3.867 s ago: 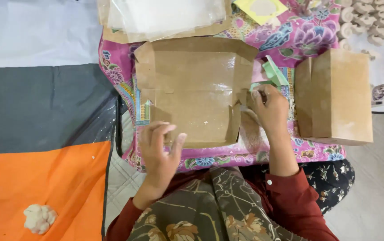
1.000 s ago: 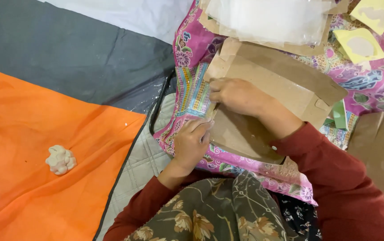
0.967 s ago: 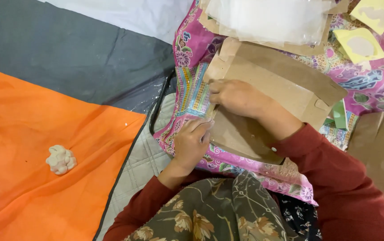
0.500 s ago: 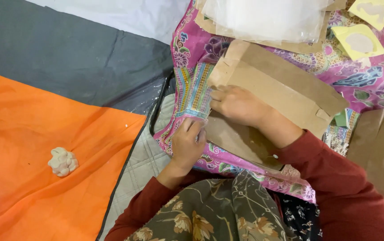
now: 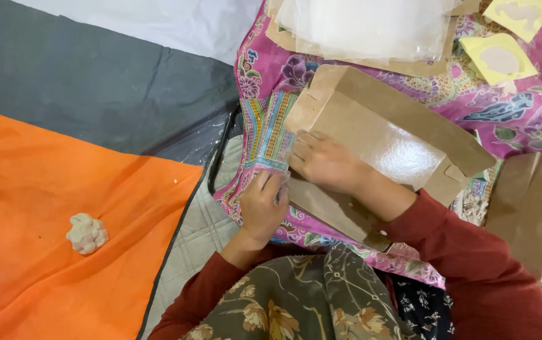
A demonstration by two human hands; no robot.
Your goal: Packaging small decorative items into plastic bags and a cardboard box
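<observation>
At far left, a small white lump lies on an orange sheet, well apart from both hands. Above the orange sheet lies a grey sheet, and above that a white sheet. A strip of quilted mat shows between the orange sheet and a pink floral cloth.

The left hand rests on the near left edge of the cloth, just beside the box. Its fingers are curled narrow and press down at the lower left corner of the box; whether they pinch anything cannot be told.

The box is a flat brown cardboard piece with a glossy inner face, lying tilted on the cloth in the middle of the view. A lower flap extends toward the person.

The right hand lies palm down on the left end of the box, fingers bent and pressed against the fold, touching the card.

Above the box, a stack of clear plastic sheets rests on brown card. At upper right lie two yellow packets. At far right stands more brown cardboard.
</observation>
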